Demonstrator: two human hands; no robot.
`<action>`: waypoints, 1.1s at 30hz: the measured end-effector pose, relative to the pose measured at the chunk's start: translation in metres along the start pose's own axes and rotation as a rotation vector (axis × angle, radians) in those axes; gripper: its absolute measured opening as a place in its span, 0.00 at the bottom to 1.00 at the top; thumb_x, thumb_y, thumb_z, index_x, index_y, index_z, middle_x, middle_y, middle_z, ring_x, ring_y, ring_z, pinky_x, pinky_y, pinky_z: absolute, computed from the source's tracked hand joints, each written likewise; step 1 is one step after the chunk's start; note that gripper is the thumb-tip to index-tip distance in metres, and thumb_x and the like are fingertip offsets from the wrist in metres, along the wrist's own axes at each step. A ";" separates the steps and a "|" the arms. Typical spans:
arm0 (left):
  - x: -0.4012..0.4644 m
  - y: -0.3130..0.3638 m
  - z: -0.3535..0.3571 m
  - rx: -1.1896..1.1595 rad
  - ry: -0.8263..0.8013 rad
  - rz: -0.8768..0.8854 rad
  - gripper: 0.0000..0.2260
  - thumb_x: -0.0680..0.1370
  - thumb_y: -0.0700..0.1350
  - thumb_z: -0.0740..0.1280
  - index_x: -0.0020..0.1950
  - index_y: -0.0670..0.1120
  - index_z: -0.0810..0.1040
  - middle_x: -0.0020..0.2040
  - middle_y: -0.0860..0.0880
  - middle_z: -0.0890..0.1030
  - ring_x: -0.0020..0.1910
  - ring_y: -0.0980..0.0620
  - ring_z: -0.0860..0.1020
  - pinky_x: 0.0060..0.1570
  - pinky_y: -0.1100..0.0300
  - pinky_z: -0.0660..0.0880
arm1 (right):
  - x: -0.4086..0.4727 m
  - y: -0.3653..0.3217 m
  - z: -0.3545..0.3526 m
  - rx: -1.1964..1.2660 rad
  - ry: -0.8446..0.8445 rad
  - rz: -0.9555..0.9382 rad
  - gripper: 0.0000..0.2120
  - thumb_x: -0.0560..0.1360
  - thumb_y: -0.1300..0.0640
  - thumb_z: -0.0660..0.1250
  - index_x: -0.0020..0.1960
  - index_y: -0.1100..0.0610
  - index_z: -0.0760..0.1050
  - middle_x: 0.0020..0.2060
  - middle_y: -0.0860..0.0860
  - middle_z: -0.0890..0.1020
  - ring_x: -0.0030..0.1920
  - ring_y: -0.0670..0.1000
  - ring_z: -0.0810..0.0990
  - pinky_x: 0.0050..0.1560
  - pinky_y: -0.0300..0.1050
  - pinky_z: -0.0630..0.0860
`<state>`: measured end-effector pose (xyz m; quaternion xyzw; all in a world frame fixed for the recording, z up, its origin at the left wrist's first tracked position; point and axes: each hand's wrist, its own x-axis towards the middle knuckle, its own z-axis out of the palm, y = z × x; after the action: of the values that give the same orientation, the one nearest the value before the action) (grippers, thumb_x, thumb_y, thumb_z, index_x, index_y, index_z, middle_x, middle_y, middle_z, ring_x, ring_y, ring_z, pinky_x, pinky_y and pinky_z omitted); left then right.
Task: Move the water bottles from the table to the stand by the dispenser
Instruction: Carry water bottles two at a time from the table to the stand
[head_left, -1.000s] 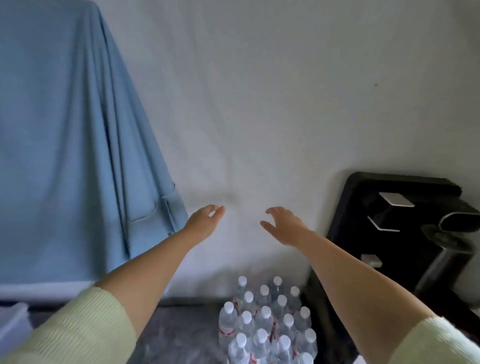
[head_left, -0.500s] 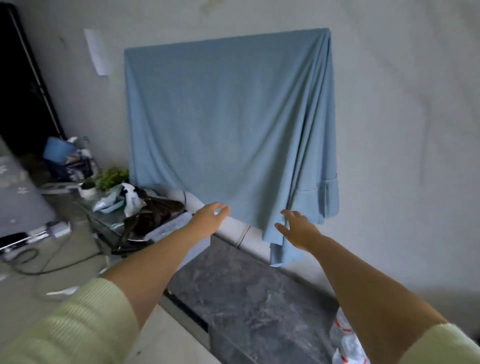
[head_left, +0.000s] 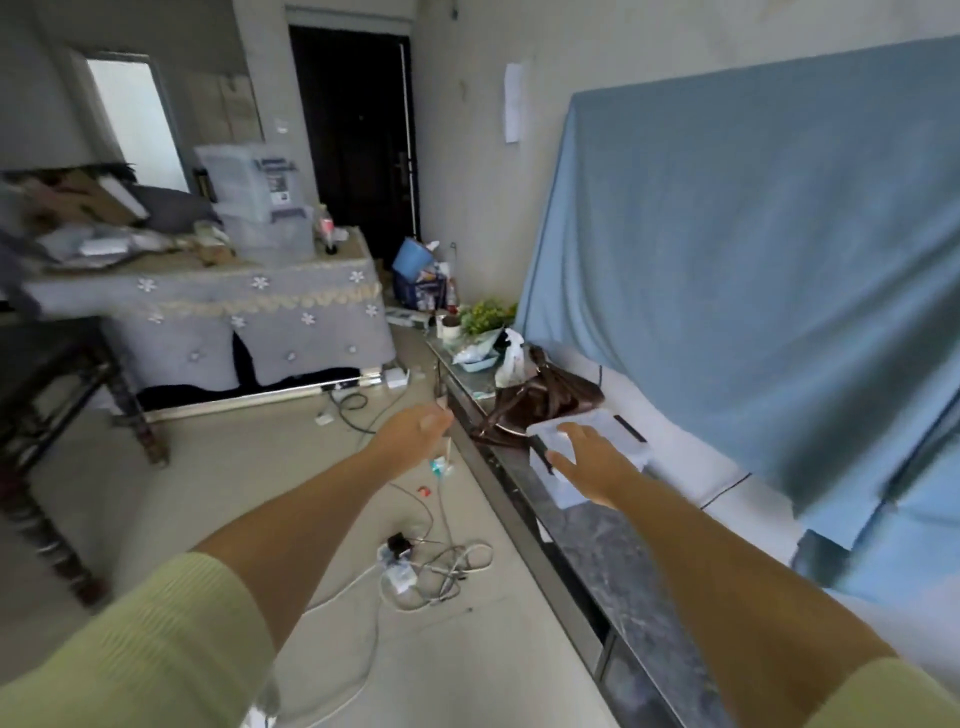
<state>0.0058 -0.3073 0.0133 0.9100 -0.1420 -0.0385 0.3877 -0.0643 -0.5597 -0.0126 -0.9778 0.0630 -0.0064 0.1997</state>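
Meanwhile, both hands empty, no water bottles in sight.
Left hand (head_left: 415, 434) and right hand (head_left: 592, 462), fingers loose, reach toward the cluttered table (head_left: 208, 306); loose cables (head_left: 441, 566) (mid-floor) could trip the walk.

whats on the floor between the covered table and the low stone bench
Head view: a tangle of cables on bare floor, plus a small white plug nearer the covered table; stone bench.

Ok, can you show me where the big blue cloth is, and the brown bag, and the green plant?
big blue cloth (head_left: 753, 260), head view, on the middle of the hanging sheet.
brown leather bag (head_left: 540, 402), head view, on the bag's crumpled body.
green leafy plant (head_left: 485, 315), head view, on the leaves.
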 end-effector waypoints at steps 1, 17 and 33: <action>-0.001 -0.009 -0.007 0.012 0.017 -0.023 0.13 0.82 0.50 0.59 0.58 0.45 0.78 0.60 0.41 0.79 0.59 0.45 0.75 0.55 0.58 0.67 | 0.006 -0.011 0.004 0.025 -0.005 -0.029 0.24 0.79 0.47 0.60 0.71 0.56 0.64 0.66 0.58 0.72 0.66 0.60 0.71 0.66 0.55 0.68; 0.051 -0.139 -0.109 0.009 0.362 -0.395 0.20 0.79 0.57 0.61 0.64 0.47 0.76 0.63 0.44 0.77 0.61 0.46 0.75 0.54 0.60 0.68 | 0.208 -0.164 0.050 0.057 -0.229 -0.474 0.27 0.80 0.48 0.60 0.75 0.56 0.59 0.71 0.58 0.67 0.71 0.56 0.65 0.68 0.47 0.62; 0.134 -0.292 -0.228 0.060 0.393 -0.568 0.22 0.80 0.58 0.58 0.68 0.46 0.73 0.67 0.43 0.75 0.64 0.44 0.73 0.54 0.60 0.65 | 0.348 -0.339 0.156 0.039 -0.392 -0.643 0.28 0.81 0.47 0.58 0.76 0.56 0.56 0.74 0.58 0.63 0.70 0.57 0.67 0.70 0.48 0.64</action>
<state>0.2414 0.0045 -0.0319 0.9143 0.1931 0.0353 0.3544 0.3278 -0.2330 -0.0279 -0.9263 -0.2869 0.1173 0.2141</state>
